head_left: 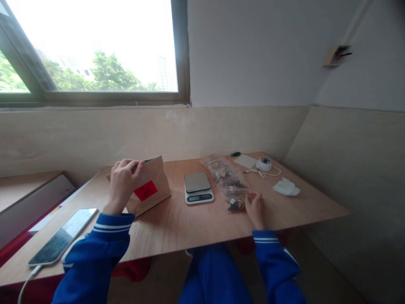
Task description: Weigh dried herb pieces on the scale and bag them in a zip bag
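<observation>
A brown paper bag (160, 179) with a red label (146, 191) stands on the left of the table. The fingers of my left hand (122, 180) are closed over its top edge. At the right, several clear zip bags with small parts inside lie overlapping in a row. My right hand (255, 207) pinches the right edge of the nearest zip bag (234, 203); its fingertips are partly hidden. Between the paper bag and the row sits a white kitchen scale (198, 188) with a metal plate, nothing on it.
A phone (63, 238) on a charging cable lies at the left edge. Toward the back right are a green-handled tool (236, 154), a white sheet (245, 161), a dome camera (263, 164) with its cable, and a crumpled white tissue (286, 187). A wall and window close off the back.
</observation>
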Demonstrator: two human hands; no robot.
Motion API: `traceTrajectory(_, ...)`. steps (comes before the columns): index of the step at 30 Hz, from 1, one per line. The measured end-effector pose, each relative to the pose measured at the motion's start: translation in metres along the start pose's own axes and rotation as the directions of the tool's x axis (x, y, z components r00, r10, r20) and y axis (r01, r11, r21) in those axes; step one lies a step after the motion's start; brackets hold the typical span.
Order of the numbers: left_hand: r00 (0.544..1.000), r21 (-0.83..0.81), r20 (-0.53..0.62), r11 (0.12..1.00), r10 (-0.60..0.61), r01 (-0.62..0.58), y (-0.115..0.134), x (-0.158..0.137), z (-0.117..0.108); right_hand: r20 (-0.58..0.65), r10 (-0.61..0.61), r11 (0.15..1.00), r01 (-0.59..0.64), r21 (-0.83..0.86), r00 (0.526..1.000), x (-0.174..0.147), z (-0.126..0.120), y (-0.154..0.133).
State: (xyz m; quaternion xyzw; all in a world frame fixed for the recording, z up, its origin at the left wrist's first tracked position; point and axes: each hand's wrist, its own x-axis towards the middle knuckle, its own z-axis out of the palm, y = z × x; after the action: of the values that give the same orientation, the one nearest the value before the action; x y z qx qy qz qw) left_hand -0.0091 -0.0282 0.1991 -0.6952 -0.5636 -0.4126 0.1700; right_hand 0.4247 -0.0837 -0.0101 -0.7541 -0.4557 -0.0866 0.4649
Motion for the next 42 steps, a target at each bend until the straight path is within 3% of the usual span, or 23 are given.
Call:
traceTrajectory(5, 0.995, 0.048, 0.020, 0.994, 0.096, -0.097, -0.001, -0.015, 0.004, -0.033, -0.036, 0.998, 0.038, 0.059, 0.999, 0.000, 0.003, 0.004)
traceTrajectory(10, 0.994, -0.045, -0.010, 0.993, 0.108, -0.109, 0.012, -0.019, 0.000, -0.072, -0.057, 0.997, 0.061, 0.052, 0.996, 0.002, 0.003, 0.004)
traceTrajectory(14, 0.981, -0.097, 0.049, 0.978, 0.189, -0.184, 0.030, -0.021, 0.003, -0.083, -0.177, 0.984, 0.179, 0.013, 0.981, 0.003, -0.001, 0.000)
traceTrajectory(16, 0.974, -0.099, 0.071, 0.973, 0.215, -0.208, 0.039, -0.024, 0.007, -0.045, -0.232, 0.973, 0.231, -0.027, 0.972, 0.001, -0.003, -0.004)
traceTrajectory(22, 0.980, -0.113, -0.128, 0.979, 0.153, -0.168, 0.053, -0.038, 0.009, 0.062, -0.341, 0.928, 0.346, -0.135, 0.938, -0.005, -0.009, -0.021)
traceTrajectory(25, 0.969, -0.115, -0.142, 0.969, 0.201, -0.218, 0.056, -0.046, 0.006, 0.121, -0.407, 0.895, 0.422, -0.142, 0.905, -0.008, -0.015, -0.032)
traceTrajectory(29, 0.975, -0.205, -0.097, 0.955, 0.199, -0.215, 0.060, -0.064, 0.002, 0.292, -0.459, 0.870, 0.492, -0.045, 0.839, -0.016, -0.031, -0.059)
traceTrajectory(32, 0.992, -0.354, 0.029, 0.929, 0.121, -0.103, 0.064, -0.086, 0.002, 0.399, -0.434, 0.896, 0.434, 0.096, 0.808, -0.027, -0.049, -0.095)
traceTrajectory(35, 0.976, -0.489, 0.195, 0.852, -0.101, 0.186, 0.066, -0.115, 0.008, 0.520, -0.398, 0.917, 0.310, 0.253, 0.755, -0.040, -0.063, -0.140)
traceTrajectory(38, 0.853, -0.570, 0.371, 0.636, -0.367, 0.521, 0.073, -0.146, 0.020, 0.571, -0.354, 0.924, 0.182, 0.337, 0.741, -0.055, -0.067, -0.179)
traceTrajectory(40, 0.764, -0.612, 0.446, 0.464, -0.466, 0.640, 0.081, -0.163, 0.029, 0.588, -0.332, 0.912, 0.091, 0.401, 0.738, -0.066, -0.062, -0.197)
traceTrajectory(42, 0.699, -0.646, 0.524, 0.307, -0.486, 0.699, 0.092, -0.175, 0.037, 0.629, -0.326, 0.891, 0.007, 0.454, 0.706, -0.077, -0.056, -0.209)
